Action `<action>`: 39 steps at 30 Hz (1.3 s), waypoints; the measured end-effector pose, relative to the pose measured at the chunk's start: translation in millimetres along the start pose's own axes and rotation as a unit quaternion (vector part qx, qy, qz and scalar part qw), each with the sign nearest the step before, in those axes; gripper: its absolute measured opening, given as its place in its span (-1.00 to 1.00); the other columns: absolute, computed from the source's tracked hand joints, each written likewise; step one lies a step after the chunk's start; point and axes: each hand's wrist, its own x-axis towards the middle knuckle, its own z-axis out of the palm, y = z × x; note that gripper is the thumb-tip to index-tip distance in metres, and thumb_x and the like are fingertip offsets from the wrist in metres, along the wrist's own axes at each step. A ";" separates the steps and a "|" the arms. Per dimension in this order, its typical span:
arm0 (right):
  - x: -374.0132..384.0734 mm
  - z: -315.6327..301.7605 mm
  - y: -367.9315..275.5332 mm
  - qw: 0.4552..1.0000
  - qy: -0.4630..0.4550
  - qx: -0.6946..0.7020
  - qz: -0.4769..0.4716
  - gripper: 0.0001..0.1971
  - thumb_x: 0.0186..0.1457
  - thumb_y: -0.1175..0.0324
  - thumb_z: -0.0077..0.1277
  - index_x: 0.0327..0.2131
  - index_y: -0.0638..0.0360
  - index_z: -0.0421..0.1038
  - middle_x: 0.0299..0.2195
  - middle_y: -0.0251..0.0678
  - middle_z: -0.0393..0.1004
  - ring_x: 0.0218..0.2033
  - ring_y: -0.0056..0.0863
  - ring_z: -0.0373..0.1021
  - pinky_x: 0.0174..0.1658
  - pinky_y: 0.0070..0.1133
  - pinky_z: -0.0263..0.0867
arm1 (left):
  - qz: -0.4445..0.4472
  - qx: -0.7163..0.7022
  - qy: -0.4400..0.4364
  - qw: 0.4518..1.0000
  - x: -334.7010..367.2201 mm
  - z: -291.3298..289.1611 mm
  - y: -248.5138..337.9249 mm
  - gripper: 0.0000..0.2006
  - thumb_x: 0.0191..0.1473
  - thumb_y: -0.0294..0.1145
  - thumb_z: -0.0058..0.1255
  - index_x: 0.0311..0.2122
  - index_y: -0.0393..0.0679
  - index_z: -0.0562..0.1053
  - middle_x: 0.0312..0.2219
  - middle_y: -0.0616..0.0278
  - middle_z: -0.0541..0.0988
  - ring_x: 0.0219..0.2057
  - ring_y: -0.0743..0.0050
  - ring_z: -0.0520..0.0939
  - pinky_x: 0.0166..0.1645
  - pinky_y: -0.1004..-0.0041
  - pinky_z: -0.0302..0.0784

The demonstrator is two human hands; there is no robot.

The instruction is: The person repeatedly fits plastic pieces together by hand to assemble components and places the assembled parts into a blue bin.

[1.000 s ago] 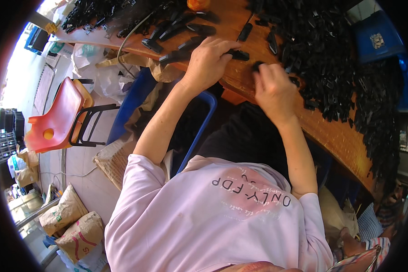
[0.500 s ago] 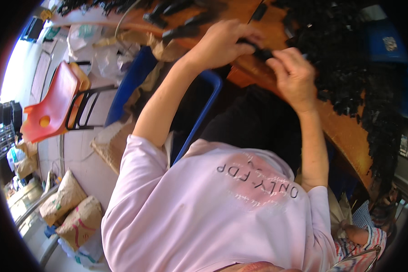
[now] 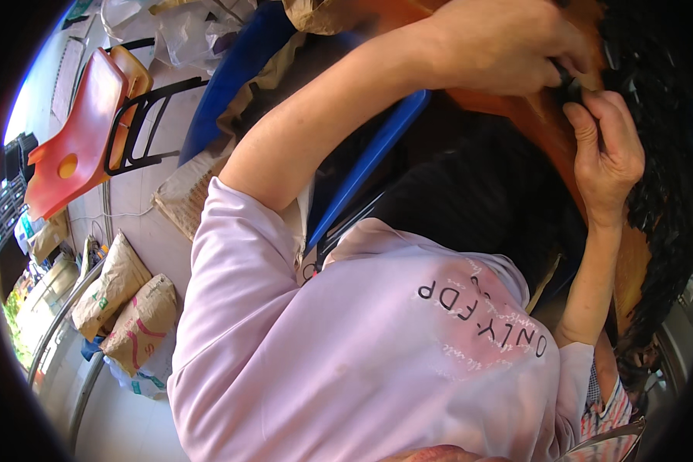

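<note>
A small black part [image 3: 570, 88] is pinched between my two hands, mostly covered by my fingers, so its exact kind cannot be made out. Bent over it from the left, my left hand [image 3: 508, 46] grips one end with curled fingers. My right hand [image 3: 610, 150] closes thumb and fingertips at the other end. Both hands are above the edge of the orange-brown table [image 3: 508, 104]. Just to the right of my right hand lies a large heap of black parts [image 3: 658, 131].
An orange chair [image 3: 81, 142] with a black frame stands at the left. Brown paper sacks [image 3: 142, 323] lie on the floor below it. A blue bar [image 3: 369, 169] slants beside my lap. At the lower right a person in striped clothing [image 3: 612, 412] is partly visible.
Both hands have shifted right in the picture with the black part, toward the heap. The view has also turned, so the chair sits higher and the table's far left part is out of sight.
</note>
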 end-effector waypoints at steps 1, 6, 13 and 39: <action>3.9 3.9 0.2 1.000 -0.005 -0.013 -0.018 -0.86 0.14 0.57 0.31 -0.24 0.35 0.58 -0.37 -0.23 0.55 -0.38 -0.35 0.50 -0.32 -0.51 0.41 | -0.007 0.000 0.003 1.000 1.4 -2.5 2.7 -0.81 0.01 -0.60 0.20 -0.21 -0.33 0.61 -0.35 -0.14 0.68 -0.17 -0.25 0.66 -0.02 0.04 0.55; -1.9 0.0 10.4 0.999 -0.026 -0.034 -0.011 -0.83 0.21 0.58 0.26 -0.12 0.34 0.61 -0.18 -0.15 0.64 -0.19 -0.31 0.59 -0.11 -0.49 0.49 | 0.033 0.069 0.074 0.994 -14.0 0.8 -0.5 -0.89 -0.10 -0.60 0.19 -0.40 -0.35 0.52 -0.42 -0.21 0.62 -0.21 -0.31 0.63 -0.07 -0.01 0.52; -43.4 -20.7 24.9 0.997 -0.051 -0.005 0.050 -0.79 0.30 0.63 0.14 -0.01 0.42 0.57 -0.09 -0.05 0.61 -0.13 -0.33 0.57 -0.16 -0.51 0.51 | -0.149 0.210 0.045 0.965 -127.1 -72.9 48.5 -0.69 -0.05 -0.52 0.35 -0.12 -0.17 0.71 -0.19 0.32 0.79 -0.19 0.26 0.73 -0.07 0.36 0.65; -23.9 -12.2 9.8 0.991 -0.109 -0.073 0.022 -0.80 0.33 0.63 0.10 -0.01 0.51 0.49 -0.15 -0.01 0.61 -0.18 -0.17 0.55 -0.18 -0.45 0.54 | -0.328 0.367 -0.305 0.815 -387.4 132.0 -191.4 -0.64 0.23 -0.37 -0.02 0.11 0.04 0.57 0.12 0.15 0.57 0.21 0.15 0.53 0.28 0.09 0.44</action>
